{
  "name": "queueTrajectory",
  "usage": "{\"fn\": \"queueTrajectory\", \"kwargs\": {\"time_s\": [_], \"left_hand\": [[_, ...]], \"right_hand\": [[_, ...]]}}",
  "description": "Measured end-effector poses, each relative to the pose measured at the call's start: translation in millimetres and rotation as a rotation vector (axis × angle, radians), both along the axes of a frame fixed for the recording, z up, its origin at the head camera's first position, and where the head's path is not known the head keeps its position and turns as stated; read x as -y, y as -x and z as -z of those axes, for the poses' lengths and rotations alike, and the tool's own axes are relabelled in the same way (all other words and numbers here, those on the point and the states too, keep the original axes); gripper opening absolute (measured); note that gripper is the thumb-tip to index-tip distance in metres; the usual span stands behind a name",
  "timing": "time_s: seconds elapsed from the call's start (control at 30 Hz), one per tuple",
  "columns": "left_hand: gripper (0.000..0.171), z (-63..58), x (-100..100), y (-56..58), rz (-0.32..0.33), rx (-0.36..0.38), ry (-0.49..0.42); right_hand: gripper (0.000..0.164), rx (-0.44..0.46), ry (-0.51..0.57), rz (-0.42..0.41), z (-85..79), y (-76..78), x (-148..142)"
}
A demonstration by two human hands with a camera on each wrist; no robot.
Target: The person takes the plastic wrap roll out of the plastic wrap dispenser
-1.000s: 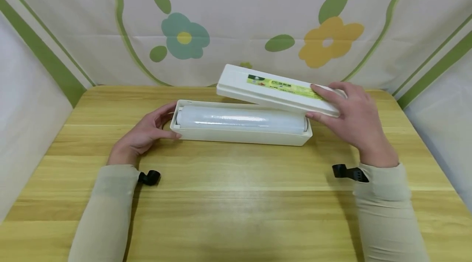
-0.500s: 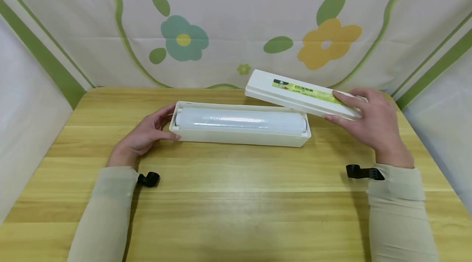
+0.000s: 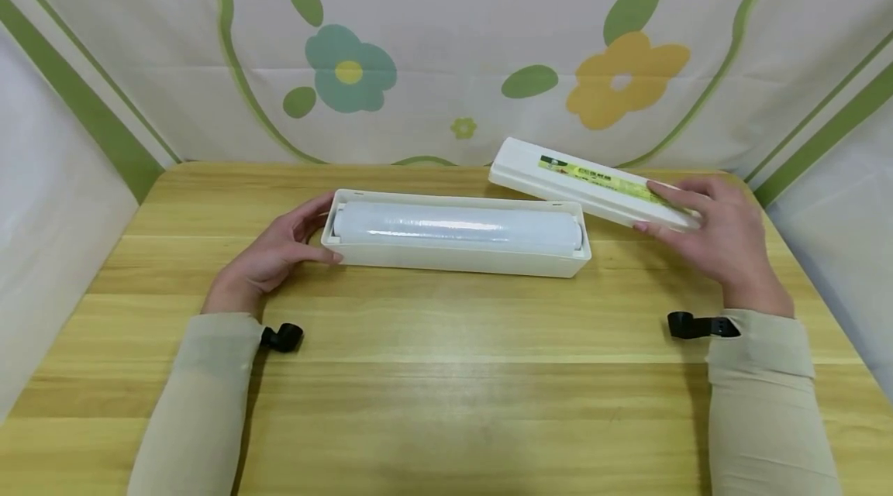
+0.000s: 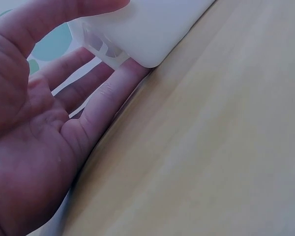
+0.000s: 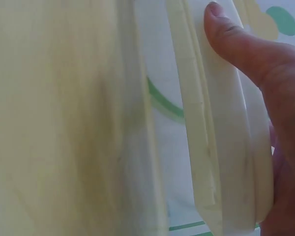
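Note:
An uncovered white box [image 3: 453, 257] sits on the table with a roll of plastic wrap [image 3: 456, 225] lying inside it. At the box's left end, my left hand [image 3: 275, 252] holds the corner, thumb on the front wall and the other fingers around the back; the left wrist view shows fingers against the box end [image 4: 137, 39]. My right hand [image 3: 722, 236] grips the right end of the white lid [image 3: 551, 184], which carries a yellow-green label. In the right wrist view the thumb presses the side of the lid [image 5: 231, 123], held up off the table.
The wooden table [image 3: 446, 387] stretches out in front of the box. Behind it hangs a cloth backdrop [image 3: 432, 31] printed with flowers, and pale cloth sides close in left and right. A black wrist camera [image 3: 282, 337] sticks out from the left cuff.
My right hand has carried the lid to the right and slightly lower, from over the box to behind its right end. My left hand stays at the box's left end.

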State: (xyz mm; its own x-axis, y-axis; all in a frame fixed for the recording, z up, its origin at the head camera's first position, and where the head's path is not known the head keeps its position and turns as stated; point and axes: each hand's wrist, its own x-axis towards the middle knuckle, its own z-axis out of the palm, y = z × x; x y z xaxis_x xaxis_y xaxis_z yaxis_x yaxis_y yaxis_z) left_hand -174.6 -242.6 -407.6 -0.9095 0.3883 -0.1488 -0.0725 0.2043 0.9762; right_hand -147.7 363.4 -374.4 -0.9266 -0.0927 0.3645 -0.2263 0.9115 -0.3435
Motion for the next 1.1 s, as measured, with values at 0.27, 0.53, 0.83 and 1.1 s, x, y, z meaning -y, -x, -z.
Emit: {"fn": "queueTrajectory", "kwargs": {"time_s": [0.27,0.53,0.83,1.1], "left_hand": [[0.099,-1.7,-2,-0.2,0.001,0.009,0.001],[0.099,-2.4,-3,0.1,0.002,0.011,-0.002],[0.099,-3.9,-2,0.2,0.000,0.005,-0.008],[0.099,-4.2,-3,-0.5,-0.002,0.008,-0.014]], "right_hand": [[0.064,0.140,-0.033,-0.012,9.7,-0.7,-6],[0.068,0.267,0.029,-0.025,11.5,-1.8,-7],[0.070,0.313,0.044,-0.027,11.1,0.3,-6],[0.070,0.327,0.039,-0.032,11.3,-0.5,-6]]}}
